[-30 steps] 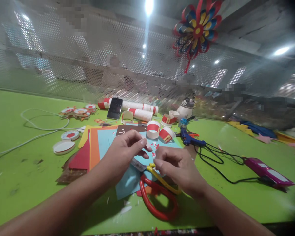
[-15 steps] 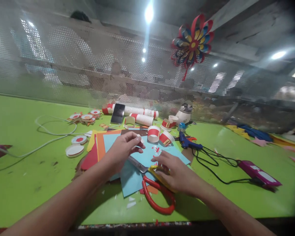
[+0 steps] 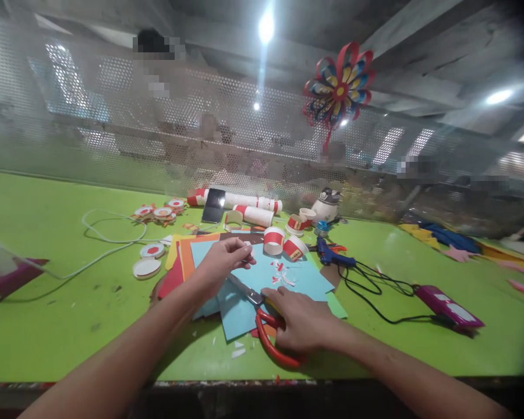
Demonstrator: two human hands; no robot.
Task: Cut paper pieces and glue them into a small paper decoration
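Now, head view only. Right hand [image 3: 303, 323]: no longer up beside the left at the scrap, as a second ago, but down on the scissors [image 3: 250, 295], fingers curled over the red and yellow handle loops, blades aimed up and away toward the left hand [image 3: 225, 262]. Grasps them flat on the blue paper sheet [image 3: 301, 279], not lifted. Left hand: much where it was, fingertips pinched shut on a small pale scrap [image 3: 245, 255], barely visible, just above the sheet, ahead and to the left of the right hand. Between the two hands, only the blades. Just beyond the right hand, red and white snippets [image 3: 282, 270] scattered on the sheet. Ahead of the left hand, two red-banded paper cups [image 3: 274, 240]. Ahead and to the right of the right hand, a blue glue gun [image 3: 332, 254] with its black cable. Reads as a switch from two-handed fiddling with the scrap to gripping the cutting tool, scrap kept in the left. All on the green table [image 3: 70, 314].
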